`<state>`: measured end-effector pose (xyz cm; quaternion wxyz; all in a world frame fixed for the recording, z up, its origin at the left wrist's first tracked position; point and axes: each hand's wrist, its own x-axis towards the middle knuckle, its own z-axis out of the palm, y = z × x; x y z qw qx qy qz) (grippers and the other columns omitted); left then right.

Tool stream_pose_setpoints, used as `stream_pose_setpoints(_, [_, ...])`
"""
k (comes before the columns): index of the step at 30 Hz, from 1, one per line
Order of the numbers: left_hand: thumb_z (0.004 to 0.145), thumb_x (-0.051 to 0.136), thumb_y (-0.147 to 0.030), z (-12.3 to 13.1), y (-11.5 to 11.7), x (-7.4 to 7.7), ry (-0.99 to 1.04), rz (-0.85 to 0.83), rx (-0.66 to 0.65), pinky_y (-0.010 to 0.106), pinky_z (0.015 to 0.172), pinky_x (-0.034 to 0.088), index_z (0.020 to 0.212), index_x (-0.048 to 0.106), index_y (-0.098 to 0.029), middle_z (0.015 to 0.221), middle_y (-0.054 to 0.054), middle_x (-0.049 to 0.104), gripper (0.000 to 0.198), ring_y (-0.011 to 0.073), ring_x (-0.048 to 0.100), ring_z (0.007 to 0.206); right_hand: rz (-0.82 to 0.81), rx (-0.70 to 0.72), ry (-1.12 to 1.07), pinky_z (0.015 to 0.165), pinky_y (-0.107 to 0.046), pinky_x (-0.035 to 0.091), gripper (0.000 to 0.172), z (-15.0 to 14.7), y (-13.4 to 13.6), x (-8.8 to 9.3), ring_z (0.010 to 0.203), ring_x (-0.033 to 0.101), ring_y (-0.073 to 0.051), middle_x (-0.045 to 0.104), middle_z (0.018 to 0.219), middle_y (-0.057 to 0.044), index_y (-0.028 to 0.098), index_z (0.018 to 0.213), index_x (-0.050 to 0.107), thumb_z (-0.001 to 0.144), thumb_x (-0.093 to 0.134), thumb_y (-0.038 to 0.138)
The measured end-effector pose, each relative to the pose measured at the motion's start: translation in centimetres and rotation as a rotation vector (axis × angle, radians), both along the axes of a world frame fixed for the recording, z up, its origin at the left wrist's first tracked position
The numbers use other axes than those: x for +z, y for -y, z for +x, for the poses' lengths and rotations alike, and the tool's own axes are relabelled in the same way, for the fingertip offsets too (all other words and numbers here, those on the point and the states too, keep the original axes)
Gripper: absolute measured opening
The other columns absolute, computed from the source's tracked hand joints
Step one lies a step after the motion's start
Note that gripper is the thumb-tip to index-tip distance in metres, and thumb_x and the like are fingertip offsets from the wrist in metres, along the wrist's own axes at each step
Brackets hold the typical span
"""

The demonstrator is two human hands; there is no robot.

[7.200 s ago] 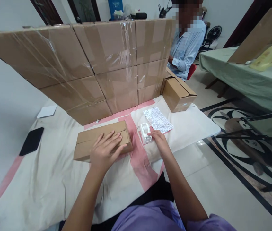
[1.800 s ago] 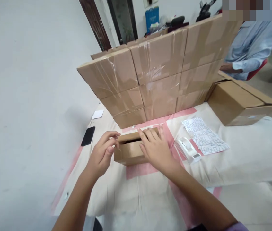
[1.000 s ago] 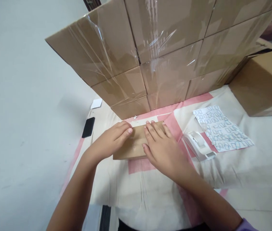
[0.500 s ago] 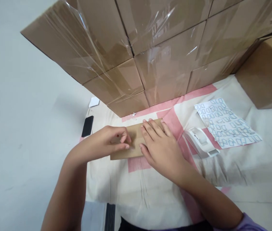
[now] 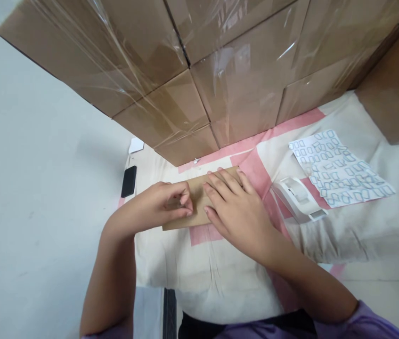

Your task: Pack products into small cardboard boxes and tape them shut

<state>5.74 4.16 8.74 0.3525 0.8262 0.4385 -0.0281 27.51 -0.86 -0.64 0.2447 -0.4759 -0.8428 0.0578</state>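
A flat, narrow piece of brown cardboard lies on the cloth in front of me, seen in the head view. My left hand rests over its left part, fingers curled in toward the thumb in a pinch; whatever may be between the tips is hidden or too small to name. Across the right part my right hand lies flat with fingers stretched out, pressing on the cardboard. A white tape dispenser sits to the right of that hand.
Stacked cardboard boxes under clear film rise behind the work. Another box stands at the right. A sheet with blue-outlined labels lies beyond the dispenser. At the cloth's left edge are a black phone and a small white item.
The view has shifted slightly. My left hand's curled fingers have drawn a little closer to the thumb. My right hand stays flat on the cardboard.
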Motion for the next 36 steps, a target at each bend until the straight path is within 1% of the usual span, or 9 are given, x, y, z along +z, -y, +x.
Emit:
stream_pose_setpoints(4, [0.096, 0.061, -0.025, 0.4, -0.1, 0.2, -0.037, 0.09, -0.005, 0.024, 0.074, 0.046, 0.09, 0.057, -0.022, 0.089, -0.004, 0.07, 0.008, 0.0136, 0.065, 0.084, 0.001, -0.003, -0.008, 0.126, -0.059, 0.026, 0.048, 0.0, -0.1, -0.1, 0.148, 0.042, -0.036, 0.055, 0.155, -0.015, 0.009, 0.145, 0.059, 0.107, 0.042, 0.035])
stream_pose_setpoints(8, [0.096, 0.059, -0.026, 0.9, -0.2, 0.7, -0.091, 0.146, -0.01, 0.025, 0.073, 0.044, 0.089, 0.056, -0.022, 0.087, -0.005, 0.069, 0.009, 0.0142, 0.066, 0.083, 0.0, -0.021, -0.034, 0.126, -0.058, 0.027, 0.047, -0.1, 0.0, -0.1, 0.148, 0.043, -0.035, 0.057, 0.153, -0.015, 0.01, 0.142, 0.061, 0.107, 0.044, 0.036])
stream_pose_setpoints(13, [0.093, 0.06, -0.019, 1.3, -0.9, 1.3, -0.137, -0.008, -0.035, 0.024, 0.074, 0.045, 0.089, 0.053, -0.023, 0.094, -0.006, 0.073, 0.009, 0.0133, 0.067, 0.088, 0.01, -0.019, -0.056, 0.125, -0.058, 0.029, 0.044, 0.1, 0.1, 0.1, 0.147, 0.045, -0.034, 0.06, 0.151, -0.014, 0.011, 0.14, 0.063, 0.107, 0.045, 0.034])
stream_pose_setpoints(16, [0.092, 0.061, -0.018, 1.5, -1.1, 1.4, -0.167, -0.033, -0.016, 0.024, 0.075, 0.045, 0.089, 0.053, -0.023, 0.097, -0.007, 0.074, 0.01, 0.0131, 0.067, 0.09, 0.009, -0.016, -0.063, 0.125, -0.058, 0.029, 0.044, 0.1, 0.1, 0.2, 0.146, 0.046, -0.034, 0.061, 0.15, -0.014, 0.01, 0.14, 0.063, 0.107, 0.044, 0.033])
stream_pose_setpoints(21, [0.095, 0.062, -0.022, 1.0, -1.3, 1.6, -0.118, -0.086, -0.029, 0.024, 0.076, 0.046, 0.089, 0.052, -0.023, 0.097, -0.006, 0.074, 0.011, 0.0122, 0.068, 0.091, 0.011, -0.022, -0.075, 0.125, -0.058, 0.03, 0.043, 0.1, 0.1, 0.1, 0.146, 0.046, -0.035, 0.061, 0.15, -0.015, 0.01, 0.139, 0.063, 0.106, 0.046, 0.033])
stream_pose_setpoints(25, [0.095, 0.061, -0.023, 0.6, -1.5, 1.6, -0.072, -0.152, -0.049, 0.023, 0.073, 0.046, 0.089, 0.05, -0.023, 0.095, -0.005, 0.073, 0.013, 0.0123, 0.067, 0.088, 0.02, -0.026, -0.091, 0.124, -0.058, 0.031, 0.041, 0.1, 0.1, 0.1, 0.146, 0.047, -0.034, 0.061, 0.15, -0.015, 0.012, 0.137, 0.065, 0.105, 0.049, 0.033])
stream_pose_setpoints(27, [0.094, 0.062, -0.023, 0.8, -1.4, 1.3, -0.098, -0.129, -0.064, 0.024, 0.071, 0.045, 0.089, 0.051, -0.023, 0.095, -0.004, 0.073, 0.012, 0.0128, 0.066, 0.087, 0.021, -0.03, -0.092, 0.125, -0.057, 0.031, 0.041, 0.1, 0.1, 0.0, 0.146, 0.046, -0.034, 0.061, 0.15, -0.015, 0.012, 0.136, 0.065, 0.105, 0.05, 0.033])
stream_pose_setpoints(32, [0.092, 0.059, -0.022, 1.4, -0.6, 0.8, -0.265, 0.053, -0.082, 0.026, 0.063, 0.037, 0.089, 0.054, -0.023, 0.085, -0.004, 0.066, 0.006, 0.0134, 0.057, 0.074, 0.015, -0.034, -0.097, 0.125, -0.057, 0.031, 0.041, 0.0, 0.1, 0.0, 0.145, 0.047, -0.034, 0.061, 0.149, -0.014, 0.011, 0.137, 0.065, 0.106, 0.048, 0.033])
stream_pose_setpoints(36, [0.094, 0.058, -0.023, 1.1, -0.5, 1.0, -0.222, 0.0, -0.116, 0.025, 0.064, 0.039, 0.091, 0.053, -0.023, 0.09, -0.004, 0.068, 0.006, 0.0119, 0.058, 0.074, 0.012, -0.033, -0.095, 0.125, -0.057, 0.029, 0.041, 0.0, 0.1, -0.1, 0.146, 0.046, -0.034, 0.061, 0.149, -0.014, 0.01, 0.135, 0.065, 0.107, 0.044, 0.032])
